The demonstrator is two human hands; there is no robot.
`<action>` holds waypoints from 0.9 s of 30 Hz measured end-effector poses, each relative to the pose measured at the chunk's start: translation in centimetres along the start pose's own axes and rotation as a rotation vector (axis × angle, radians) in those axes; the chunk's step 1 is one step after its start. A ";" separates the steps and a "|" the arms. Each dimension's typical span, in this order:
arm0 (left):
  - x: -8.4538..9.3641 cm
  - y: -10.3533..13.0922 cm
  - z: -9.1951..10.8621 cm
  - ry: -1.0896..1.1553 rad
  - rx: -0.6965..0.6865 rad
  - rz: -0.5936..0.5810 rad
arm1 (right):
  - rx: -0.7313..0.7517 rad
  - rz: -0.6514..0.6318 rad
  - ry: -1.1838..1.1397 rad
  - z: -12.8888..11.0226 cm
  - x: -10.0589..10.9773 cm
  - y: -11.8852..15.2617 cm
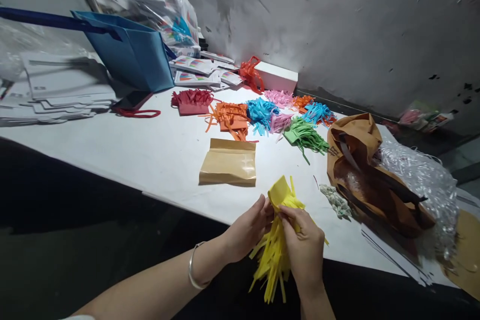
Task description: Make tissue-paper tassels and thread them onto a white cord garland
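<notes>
A yellow fringed paper bundle (275, 245) hangs over the table's front edge, its flat uncut top (279, 190) tilted up and its strips dangling. My left hand (247, 230), with a silver bangle on the wrist, holds the bundle from the left, its fingers partly hidden behind the paper. With thumb and fingers pinched, my right hand (305, 242) grips the yellow strips just below the flat top. Beyond my hands lies a creased brown paper sheet (228, 162). Behind it are fringed bundles in red (192, 102), orange (232, 117), blue (260, 112) and green (305, 135).
A blue bag (131, 52) and stacked white envelopes (67, 85) stand at the left. Printed packets (195, 66) and a white box (277, 76) are along the wall. At the right lie a brown bag (360, 175) and clear plastic (420, 180).
</notes>
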State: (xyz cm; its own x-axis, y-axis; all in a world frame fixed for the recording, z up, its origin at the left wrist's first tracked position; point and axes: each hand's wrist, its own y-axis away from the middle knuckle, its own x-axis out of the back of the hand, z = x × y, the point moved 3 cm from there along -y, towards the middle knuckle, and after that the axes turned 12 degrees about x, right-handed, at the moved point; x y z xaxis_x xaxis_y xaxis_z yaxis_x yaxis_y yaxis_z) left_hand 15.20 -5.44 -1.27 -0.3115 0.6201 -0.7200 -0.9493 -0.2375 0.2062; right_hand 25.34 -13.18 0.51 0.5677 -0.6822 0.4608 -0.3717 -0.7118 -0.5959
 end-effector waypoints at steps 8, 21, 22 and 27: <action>1.0 0.4 -0.5 -0.201 -0.054 0.208 | -0.439 0.001 -0.297 1.3 -0.4 0.2; 2.3 0.5 -0.7 -0.196 -0.040 0.329 | -0.496 -0.117 -0.514 2.5 -0.7 -1.2; 2.4 0.5 -0.7 -0.166 -0.030 0.317 | -0.401 -0.106 -0.410 2.3 -0.4 -1.4; 2.6 0.4 -0.8 -0.016 0.010 0.250 | 0.270 -0.177 0.065 -0.6 0.2 -1.3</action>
State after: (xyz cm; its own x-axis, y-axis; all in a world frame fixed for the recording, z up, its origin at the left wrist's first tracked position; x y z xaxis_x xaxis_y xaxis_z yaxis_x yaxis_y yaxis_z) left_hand 14.09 -4.51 -3.55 -0.5374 0.5551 -0.6349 -0.8429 -0.3776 0.3833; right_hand 25.52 -12.43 1.75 0.5549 -0.5674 0.6083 -0.0584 -0.7560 -0.6519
